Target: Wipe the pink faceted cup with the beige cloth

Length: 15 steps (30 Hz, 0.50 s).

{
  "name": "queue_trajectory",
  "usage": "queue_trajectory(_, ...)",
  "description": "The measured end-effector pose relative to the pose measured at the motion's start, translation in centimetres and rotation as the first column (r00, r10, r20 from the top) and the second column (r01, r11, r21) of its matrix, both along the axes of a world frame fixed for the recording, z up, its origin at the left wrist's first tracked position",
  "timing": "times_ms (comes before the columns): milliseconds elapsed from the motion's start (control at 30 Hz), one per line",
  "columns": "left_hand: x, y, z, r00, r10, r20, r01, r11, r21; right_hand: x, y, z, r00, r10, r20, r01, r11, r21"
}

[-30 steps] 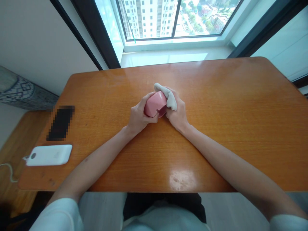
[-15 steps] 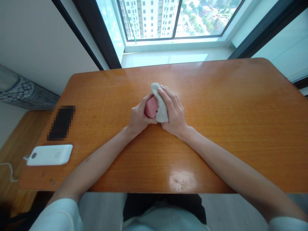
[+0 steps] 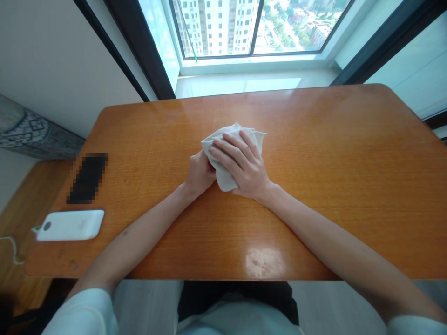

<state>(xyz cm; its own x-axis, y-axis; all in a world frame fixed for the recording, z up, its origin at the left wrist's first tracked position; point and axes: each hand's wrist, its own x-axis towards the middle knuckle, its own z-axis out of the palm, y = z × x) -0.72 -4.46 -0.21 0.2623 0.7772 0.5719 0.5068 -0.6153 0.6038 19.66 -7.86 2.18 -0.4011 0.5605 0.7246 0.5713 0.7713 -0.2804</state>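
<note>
Over the middle of the wooden table [image 3: 324, 186], a white cloth [image 3: 226, 179] is draped across a small pink object, which it now hides almost wholly. My left hand [image 3: 200, 173] is closed around the object's left side, its fingertips covered by the cloth. On top of the cloth lies my right hand [image 3: 242, 163], fingers stretched over it and pressing it against the object. What kind of object the pink thing is cannot be made out.
At the table's left lie a blurred-out dark rectangle [image 3: 87, 178] and a white rounded device [image 3: 71, 225] with a cable [image 3: 14, 249] running off the edge. A window [image 3: 251, 28] stands beyond the far edge, and a patterned fabric [image 3: 38, 125] hangs at left.
My right hand has swung the cloth from the pink object's right side over its top, spreading it out. The pink faces visible before are now covered. My left hand has barely moved.
</note>
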Motion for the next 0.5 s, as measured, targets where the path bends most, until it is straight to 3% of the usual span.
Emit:
queue_trajectory(200,0.5,-0.4,0.9,1.0,0.005,0.001,-0.005,1.0,0.003,0.3,1.2,-1.0,0.929,-0.224,-0.296,0.144,0.952,-0.268)
queue_trajectory(267,0.5,-0.3,0.8,1.0,-0.01,0.01,0.01,1.0,0.003,0.3,1.1,-1.0,0.931,-0.216,-0.295,0.15,0.961,-0.232)
queue_trajectory(400,0.2,0.0,0.1,1.0,-0.009,0.015,0.009,0.999,-0.038,0.1,0.4,-0.3,0.987,-0.049,-0.152,0.039,0.997,-0.071)
queue_trajectory(500,0.3,-0.1,0.2,1.0,0.009,-0.011,-0.009,0.999,-0.048,0.3,0.9,-0.5,0.978,-0.068,-0.195,0.041,0.99,-0.139)
